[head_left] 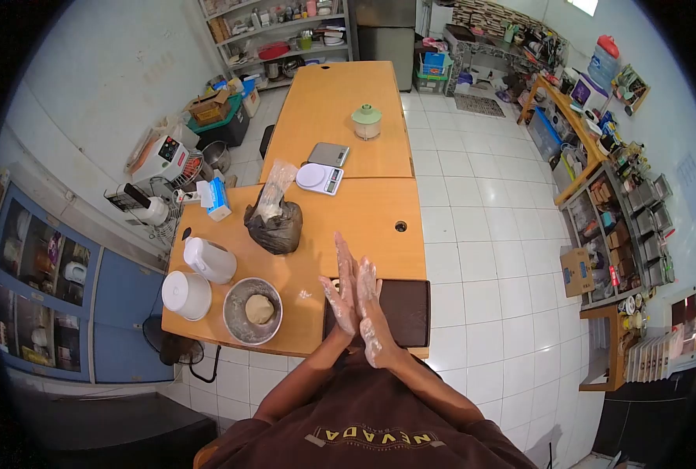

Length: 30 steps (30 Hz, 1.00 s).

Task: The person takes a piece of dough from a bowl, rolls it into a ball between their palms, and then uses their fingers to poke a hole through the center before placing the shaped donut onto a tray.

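My left hand (343, 300) and my right hand (371, 332) are raised palm to palm above a dark brown board (404, 314) at the table's front edge. Both have straight fingers dusted with white flour, and the left thumb stands apart. Nothing shows in either hand, though the space between the palms is partly hidden. To the left of my hands, a steel bowl (239, 331) holds a round lump of dough (259, 309). A small smear of flour (305, 295) lies on the tabletop between bowl and board.
White tubs, one round (186, 296) and one jug-like (210, 260), stand left of the bowl. Behind are a black plastic bag (276, 227), a blue-white box (217, 199), a white kitchen scale (320, 178), a grey scale (330, 154) and a green-lidded container (366, 122).
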### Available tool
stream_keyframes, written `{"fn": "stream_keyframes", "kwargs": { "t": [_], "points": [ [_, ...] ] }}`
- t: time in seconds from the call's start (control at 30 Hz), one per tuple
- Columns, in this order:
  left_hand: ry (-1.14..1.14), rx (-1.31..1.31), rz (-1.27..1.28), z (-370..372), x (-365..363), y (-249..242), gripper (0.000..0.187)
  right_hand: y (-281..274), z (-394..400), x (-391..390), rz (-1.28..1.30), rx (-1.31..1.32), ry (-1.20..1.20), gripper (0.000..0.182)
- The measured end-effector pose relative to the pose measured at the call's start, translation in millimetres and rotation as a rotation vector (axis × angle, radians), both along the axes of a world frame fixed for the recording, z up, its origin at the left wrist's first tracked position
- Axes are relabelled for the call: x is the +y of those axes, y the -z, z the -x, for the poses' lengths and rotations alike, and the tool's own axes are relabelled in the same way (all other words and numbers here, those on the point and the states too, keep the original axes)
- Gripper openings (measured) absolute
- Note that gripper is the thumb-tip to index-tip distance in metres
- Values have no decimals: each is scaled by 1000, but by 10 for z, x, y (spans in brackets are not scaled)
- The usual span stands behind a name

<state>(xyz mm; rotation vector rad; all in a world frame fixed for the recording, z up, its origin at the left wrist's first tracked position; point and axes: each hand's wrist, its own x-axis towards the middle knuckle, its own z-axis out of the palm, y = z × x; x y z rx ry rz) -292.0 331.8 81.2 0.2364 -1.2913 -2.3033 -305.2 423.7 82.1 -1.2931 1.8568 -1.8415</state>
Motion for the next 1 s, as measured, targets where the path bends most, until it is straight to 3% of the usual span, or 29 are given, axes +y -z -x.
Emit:
{"fn": "stream_keyframes", "kwargs": {
  "t": [0.23,0.33,0.5,0.53,0.67,0.77,1.0],
  "points": [
    [121,84,391,-199,279,75,111,80,273,-10,37,5,97,93],
    [66,167,317,-178,287,-112,115,171,275,9,69,-76,62,93],
    [8,7,266,-68,-20,-98,116,93,42,20,61,-33,-25,94],
    [37,-54,58,-98,86,-188,116,59,23,23,62,1,-28,94],
    [106,78,279,-109,195,130,112,-98,133,35,68,0,34,96],
    [119,79,403,-234,321,39,114,-13,236,24,96,-37,93,96],
    [25,32,213,-112,61,-158,107,62,-25,7,90,-18,-15,92]
  ]
}}
